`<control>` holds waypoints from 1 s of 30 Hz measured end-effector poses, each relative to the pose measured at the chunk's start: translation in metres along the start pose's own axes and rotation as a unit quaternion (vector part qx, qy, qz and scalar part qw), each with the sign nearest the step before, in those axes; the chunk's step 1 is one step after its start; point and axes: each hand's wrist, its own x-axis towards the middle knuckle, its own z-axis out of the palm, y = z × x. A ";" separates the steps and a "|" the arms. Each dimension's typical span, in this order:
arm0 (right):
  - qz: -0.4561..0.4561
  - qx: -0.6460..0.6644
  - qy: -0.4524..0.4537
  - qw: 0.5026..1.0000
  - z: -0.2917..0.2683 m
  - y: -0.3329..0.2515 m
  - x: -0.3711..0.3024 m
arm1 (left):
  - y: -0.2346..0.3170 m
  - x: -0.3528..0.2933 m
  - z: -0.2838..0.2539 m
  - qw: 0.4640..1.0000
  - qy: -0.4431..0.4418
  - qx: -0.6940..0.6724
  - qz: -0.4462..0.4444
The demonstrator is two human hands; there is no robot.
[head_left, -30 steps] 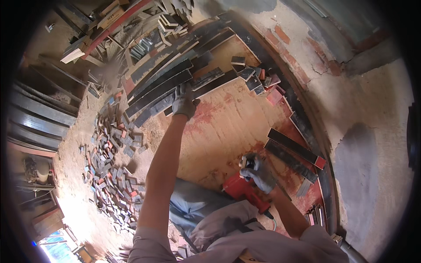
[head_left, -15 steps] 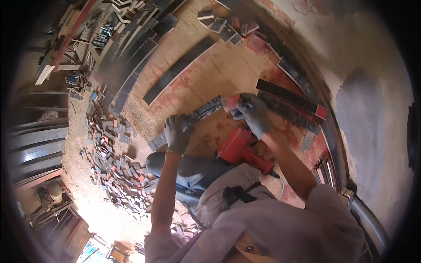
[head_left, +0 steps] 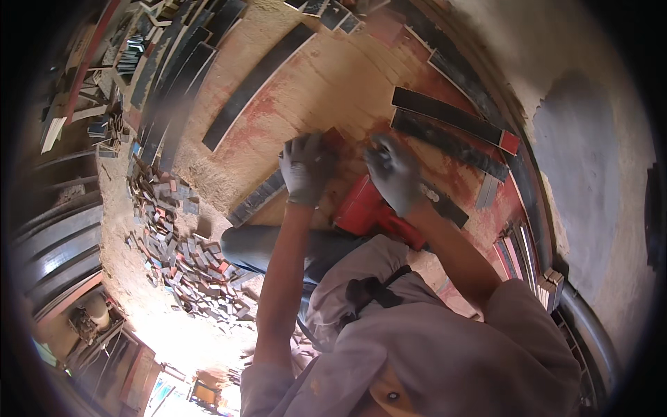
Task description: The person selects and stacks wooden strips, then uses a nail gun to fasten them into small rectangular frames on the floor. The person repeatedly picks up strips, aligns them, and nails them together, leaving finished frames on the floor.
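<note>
Grip: both hands gloved, laid palm-down on work; neither seen clenched round anything. Left hand (head_left: 303,169) in grey knit glove, fingers spread flat over near end of a dark ribbed strip (head_left: 258,198) lying slantwise on the bench. Right hand (head_left: 394,172) in grey glove, fingers curled down on top of red power tool (head_left: 372,212); whether it truly clasps the body or just rests, can't tell, blurred.

Inventory, largest first:
- Sawdust-covered wooden bench w/ red stains (head_left: 326,83), fills centre of view; everything below sits on it.
- Long black flat strip (head_left: 258,83), diagonal, upper left of hands, well apart from them.
- Pair of dark strips w/ red end (head_left: 451,125), side by side, right of right hand, near but not touching.
- Red power tool, just under right hand, between the two forearms.
- Dark ribbed strip, under left hand, touching tool's left side or just beside it; can't tell which.
- Heap of small offcut blocks, grey/red/blue (head_left: 180,243), on floor left of bench.

Step (judged): positioning workpiece at the tool, left hand steadying strip, right on machine. Cut/trim prob. not begun; no dust flying.

Next move calls for: strip pinned flat and square, left fingers kept off the tool's path, firm hold on tool body before feed.
</note>
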 end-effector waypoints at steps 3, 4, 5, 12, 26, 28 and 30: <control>-0.051 -0.158 -0.013 0.986 -0.052 0.014 -0.057 | 0.008 0.003 -0.005 0.999 0.016 -0.038 -0.011; -0.090 -0.262 -0.015 0.961 -0.063 0.024 -0.078 | 0.009 0.004 -0.005 0.999 0.014 -0.038 -0.006; -0.076 -0.292 -0.056 0.952 -0.071 0.021 -0.091 | 0.007 0.004 -0.005 0.999 0.012 -0.038 -0.005; 0.052 -0.203 -0.200 0.957 -0.057 0.024 -0.112 | 0.008 0.008 -0.006 0.999 -0.017 -0.023 -0.015; -0.024 -0.172 -0.272 0.947 -0.101 -0.003 -0.076 | 0.009 0.018 -0.010 0.999 -0.026 -0.014 -0.014; -0.064 -0.137 -0.227 0.962 -0.101 0.005 -0.072 | 0.010 0.016 -0.008 0.999 -0.030 -0.019 -0.021; 0.102 -0.153 -0.255 0.949 -0.091 -0.049 -0.045 | 0.006 0.015 -0.009 0.999 -0.020 -0.029 -0.029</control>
